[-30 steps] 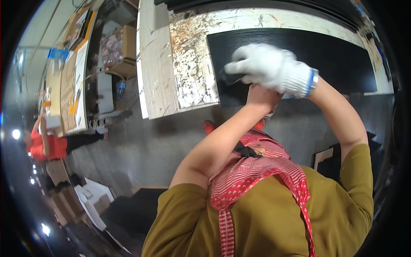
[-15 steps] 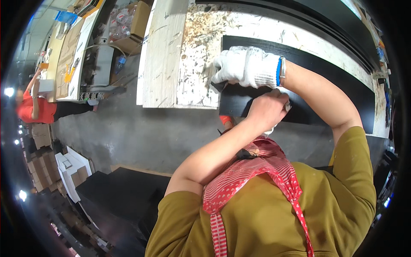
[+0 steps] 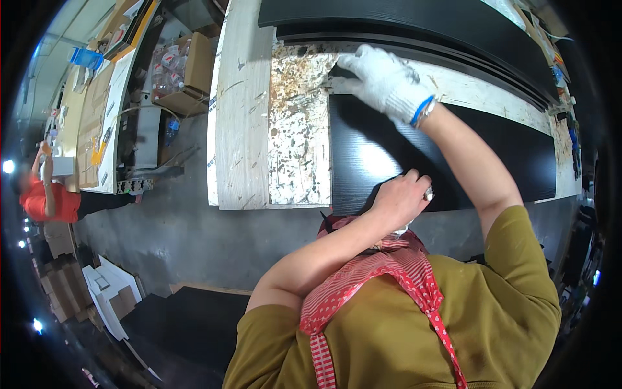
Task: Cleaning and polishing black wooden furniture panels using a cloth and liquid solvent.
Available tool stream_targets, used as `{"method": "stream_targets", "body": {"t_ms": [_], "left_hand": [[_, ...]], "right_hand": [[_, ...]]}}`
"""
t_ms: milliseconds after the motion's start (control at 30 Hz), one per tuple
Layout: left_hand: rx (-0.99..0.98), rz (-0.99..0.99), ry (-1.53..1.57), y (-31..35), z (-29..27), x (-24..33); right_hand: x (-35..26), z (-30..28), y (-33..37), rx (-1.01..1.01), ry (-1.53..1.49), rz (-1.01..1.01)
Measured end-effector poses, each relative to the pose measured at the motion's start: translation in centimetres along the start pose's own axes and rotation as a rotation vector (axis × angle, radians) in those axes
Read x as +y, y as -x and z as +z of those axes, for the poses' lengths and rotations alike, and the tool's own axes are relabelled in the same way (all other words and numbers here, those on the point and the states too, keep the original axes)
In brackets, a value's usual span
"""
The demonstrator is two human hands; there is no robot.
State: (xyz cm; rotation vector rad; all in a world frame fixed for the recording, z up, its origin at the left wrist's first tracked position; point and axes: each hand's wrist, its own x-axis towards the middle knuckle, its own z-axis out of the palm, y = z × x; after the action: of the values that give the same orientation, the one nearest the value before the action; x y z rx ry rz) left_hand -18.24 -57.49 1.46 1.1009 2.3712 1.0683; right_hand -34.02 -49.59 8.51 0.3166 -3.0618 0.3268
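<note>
A flat black wood-grain board (image 3: 492,152) lies on the paint-stained workbench (image 3: 299,139). Over its far left corner is my right hand (image 3: 387,83) in a white knitted glove with a blue cuff. Its thumb and forefinger point left, closed around a small dark thing (image 3: 336,69) too indistinct to name. My left hand (image 3: 403,200), bare and with a ring on one finger, rests at the board's near edge with its fingers curled in. Something white (image 3: 403,230) shows beneath that hand; what the fingers hold is hidden.
More black boards (image 3: 414,23) are stacked along the bench's far side. At left stand a cardboard box (image 3: 197,71) of plastic bottles and a second worktable (image 3: 97,117), where a person in red (image 3: 55,198) works. A black panel (image 3: 188,330) lies low behind me on the left.
My right hand has moved away from me, from above the board to its far corner, apart from my left hand. The bench sits lower in view; my left hand stays near the board's edge.
</note>
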Motion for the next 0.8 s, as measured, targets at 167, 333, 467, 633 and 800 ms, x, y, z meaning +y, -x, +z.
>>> {"method": "stream_targets", "body": {"t_ms": [167, 333, 467, 633, 800], "left_hand": [[-0.092, -0.03, 0.004, -0.3, -0.8, 0.5], [-0.129, -0.097, 0.003, -0.4, -1.3, 0.8], [-0.088, -0.06, -0.025, -0.5, -0.9, 1.0], [-0.029, -0.098, -0.011, -0.8, -0.7, 1.7], [0.0, -0.126, -0.054, -1.4, -0.8, 2.9]], "right_hand": [[-0.6, 2.3, 1.9, -0.008, -0.111, 0.03], [1.5, 2.0, 4.3, 0.061, -0.079, 0.117], [6.2, 0.8, 8.1, 0.1, -0.024, 0.193], [13.2, -2.3, 13.3, 0.099, -0.053, 0.396], [22.0, -5.0, 19.2, 0.149, -0.067, 0.503]]}}
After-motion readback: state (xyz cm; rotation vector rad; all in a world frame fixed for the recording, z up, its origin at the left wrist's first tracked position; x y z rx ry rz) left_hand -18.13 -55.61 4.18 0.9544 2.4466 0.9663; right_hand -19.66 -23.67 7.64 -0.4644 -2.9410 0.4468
